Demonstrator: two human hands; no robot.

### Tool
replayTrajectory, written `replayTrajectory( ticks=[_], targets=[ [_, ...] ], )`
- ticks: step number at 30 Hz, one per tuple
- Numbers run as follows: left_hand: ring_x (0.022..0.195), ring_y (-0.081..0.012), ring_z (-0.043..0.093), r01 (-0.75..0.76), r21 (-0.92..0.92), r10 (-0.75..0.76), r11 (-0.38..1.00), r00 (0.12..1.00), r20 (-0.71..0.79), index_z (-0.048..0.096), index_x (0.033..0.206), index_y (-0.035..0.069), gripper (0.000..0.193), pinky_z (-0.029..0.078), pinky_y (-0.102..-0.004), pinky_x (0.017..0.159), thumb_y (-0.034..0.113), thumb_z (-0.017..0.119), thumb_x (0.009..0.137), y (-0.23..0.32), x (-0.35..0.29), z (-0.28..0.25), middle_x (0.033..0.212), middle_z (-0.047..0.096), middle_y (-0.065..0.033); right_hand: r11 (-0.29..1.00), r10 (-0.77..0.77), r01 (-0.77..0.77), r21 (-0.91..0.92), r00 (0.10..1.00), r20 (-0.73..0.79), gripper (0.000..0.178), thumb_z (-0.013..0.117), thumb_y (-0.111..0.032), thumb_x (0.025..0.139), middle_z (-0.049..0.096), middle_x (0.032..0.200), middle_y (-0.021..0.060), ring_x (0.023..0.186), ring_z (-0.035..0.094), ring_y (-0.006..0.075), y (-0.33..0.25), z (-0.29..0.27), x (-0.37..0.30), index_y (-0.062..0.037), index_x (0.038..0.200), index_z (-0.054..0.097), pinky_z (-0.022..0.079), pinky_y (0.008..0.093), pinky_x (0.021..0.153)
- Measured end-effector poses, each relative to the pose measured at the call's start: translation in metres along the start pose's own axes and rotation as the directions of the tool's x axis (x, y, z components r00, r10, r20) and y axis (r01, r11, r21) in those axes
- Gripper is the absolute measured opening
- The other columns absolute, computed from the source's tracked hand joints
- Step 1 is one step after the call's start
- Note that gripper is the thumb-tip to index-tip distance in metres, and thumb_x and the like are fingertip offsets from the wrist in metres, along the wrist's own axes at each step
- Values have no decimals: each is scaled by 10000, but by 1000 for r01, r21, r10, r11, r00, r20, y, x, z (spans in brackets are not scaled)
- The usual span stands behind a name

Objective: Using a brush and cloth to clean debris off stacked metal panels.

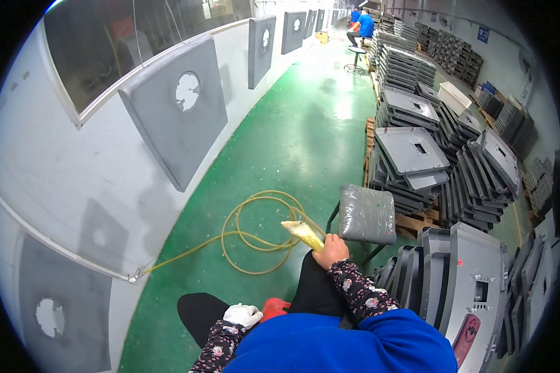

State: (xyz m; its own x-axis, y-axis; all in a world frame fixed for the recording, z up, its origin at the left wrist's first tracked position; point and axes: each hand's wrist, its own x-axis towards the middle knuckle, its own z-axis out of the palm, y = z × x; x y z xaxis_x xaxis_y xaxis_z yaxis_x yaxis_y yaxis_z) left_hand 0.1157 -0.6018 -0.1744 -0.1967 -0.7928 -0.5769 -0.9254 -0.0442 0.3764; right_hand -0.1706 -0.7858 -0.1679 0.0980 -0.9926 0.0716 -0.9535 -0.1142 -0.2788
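Observation:
My right hand (332,251), bare below a dark floral sleeve, is closed round the lower end of a yellow-wrapped item (304,234). Its pale, ragged tip points up and left; I cannot make out what kind of thing it is. My left hand (243,316), in a white glove, rests low by my left thigh, its fingers too unclear to read. Right beside that glove is a red object (275,308), partly hidden by my blue top.
A yellow hose (261,249) lies coiled on the green floor. A padded stool (367,214) stands at right, near stacked grey metal panels (410,149). Grey square panels (183,109) hang along the left wall. Farther off, a person in blue (365,26) sits near a round stool (356,52).

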Motion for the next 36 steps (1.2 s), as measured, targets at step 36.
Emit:
replayTrajectory(
  ticks=[36],
  targets=[
    [959, -318, 632, 32, 14, -32, 999, 999, -17, 691, 1006, 151, 434, 436, -405, 951, 481, 447, 865, 1, 1, 7, 955, 692, -120, 1000, 7, -7, 1, 1000, 1, 521, 725, -362, 682, 570, 971, 153, 926, 582, 326, 1, -1, -2, -7, 1013, 534, 496, 418, 814]
  ],
)
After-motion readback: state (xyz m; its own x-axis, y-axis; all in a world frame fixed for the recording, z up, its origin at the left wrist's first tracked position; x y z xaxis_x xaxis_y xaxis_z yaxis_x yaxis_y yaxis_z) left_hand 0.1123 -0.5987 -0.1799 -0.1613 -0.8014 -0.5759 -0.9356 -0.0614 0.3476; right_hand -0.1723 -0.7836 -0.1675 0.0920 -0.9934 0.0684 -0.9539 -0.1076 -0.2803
